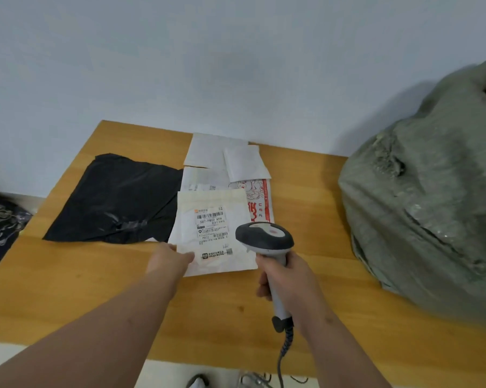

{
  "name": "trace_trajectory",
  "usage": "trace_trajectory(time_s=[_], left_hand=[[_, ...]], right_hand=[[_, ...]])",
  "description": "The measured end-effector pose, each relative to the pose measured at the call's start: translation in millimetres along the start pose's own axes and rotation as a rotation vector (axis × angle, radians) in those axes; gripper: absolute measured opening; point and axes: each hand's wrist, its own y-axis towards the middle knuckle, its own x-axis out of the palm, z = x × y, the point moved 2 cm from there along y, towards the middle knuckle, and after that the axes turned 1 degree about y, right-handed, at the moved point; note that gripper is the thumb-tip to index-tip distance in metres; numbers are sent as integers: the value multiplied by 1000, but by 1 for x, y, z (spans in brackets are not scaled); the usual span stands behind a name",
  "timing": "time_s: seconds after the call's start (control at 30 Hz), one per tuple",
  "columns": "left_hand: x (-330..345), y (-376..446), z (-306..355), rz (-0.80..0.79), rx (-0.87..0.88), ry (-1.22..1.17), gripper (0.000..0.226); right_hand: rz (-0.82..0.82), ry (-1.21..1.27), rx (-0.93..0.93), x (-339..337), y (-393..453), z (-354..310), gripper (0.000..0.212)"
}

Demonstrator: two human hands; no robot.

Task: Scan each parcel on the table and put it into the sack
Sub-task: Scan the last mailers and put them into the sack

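A white parcel (213, 219) with a barcode label lies face up on the wooden table (96, 289). My left hand (169, 260) pinches its near left corner. My right hand (286, 278) grips the handle of a grey and black barcode scanner (264, 236), whose head hovers over the parcel's right edge. Behind it lie a black plastic parcel (118, 197), a white parcel with red print (257, 200) and three more white parcels (208, 149), (246, 162), (202, 182). A bulging grey-green sack (426, 205) sits on the table's right end.
A pale wall stands right behind the table. The scanner's coiled cable (285, 351) hangs over the near table edge. A dark patterned cloth (1, 225) lies at the left beyond the table. Bare wood stretches between me and the parcels.
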Motion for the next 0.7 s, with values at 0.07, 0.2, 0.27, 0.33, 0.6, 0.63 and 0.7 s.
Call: trace_trajectory(time_s=[0.07, 0.2, 0.27, 0.33, 0.6, 0.63, 0.7], left_hand=[[1, 3, 1, 22, 15, -17, 34], [0, -4, 0, 52, 120, -55, 10], [-3, -9, -1, 54, 147, -90, 17], [-7, -14, 0, 55, 160, -118, 17], [-17, -36, 16, 68, 196, -197, 16], [-18, -39, 18, 68, 201, -205, 15], [-20, -46, 22, 65, 214, -218, 15]], right_hand=[[-22, 3, 20, -2, 3, 0, 16], [-46, 62, 53, -3, 7, -4, 17], [-49, 86, 45, -4, 8, -9, 17], [-56, 87, 25, -5, 9, -15, 19], [-87, 121, -56, -11, 1, -29, 18], [-87, 118, -59, -12, -1, -30, 19], [-83, 124, -64, -13, -6, -32, 20]])
